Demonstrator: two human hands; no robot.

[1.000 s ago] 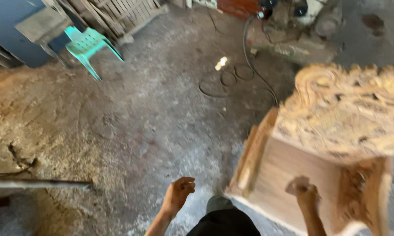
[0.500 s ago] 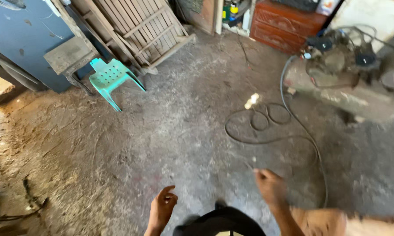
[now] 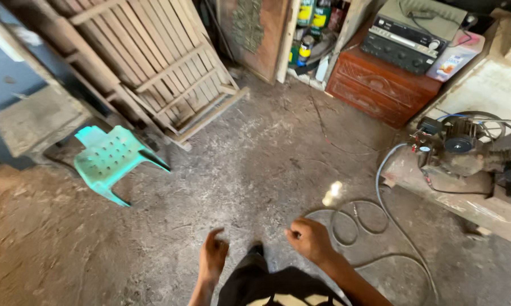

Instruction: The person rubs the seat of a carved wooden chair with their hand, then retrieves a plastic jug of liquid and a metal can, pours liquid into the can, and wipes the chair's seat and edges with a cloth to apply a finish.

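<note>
My left hand point(image 3: 214, 256) hangs low in the middle of the view, fingers loosely curled and apart, holding nothing. My right hand point(image 3: 309, 238) is beside it to the right, fingers curled in loosely, also with nothing in it. Both hover over a dusty concrete floor point(image 3: 255, 164). Nearest the right hand is a coiled grey hose point(image 3: 357, 218) lying on the floor. My dark clothing shows at the bottom edge.
A tipped turquoise plastic chair point(image 3: 111, 158) lies at the left. Slatted wooden frames point(image 3: 153, 62) lean at the back left. A carved red-brown cabinet point(image 3: 383, 90) carries an audio unit point(image 3: 414, 31). A motor machine point(image 3: 465, 150) sits on a bench at the right.
The view has swung up and away from the carved pale wooden furniture piece, which is gone from sight. Both hands stay low and empty; the back wall and cabinet came into view.
</note>
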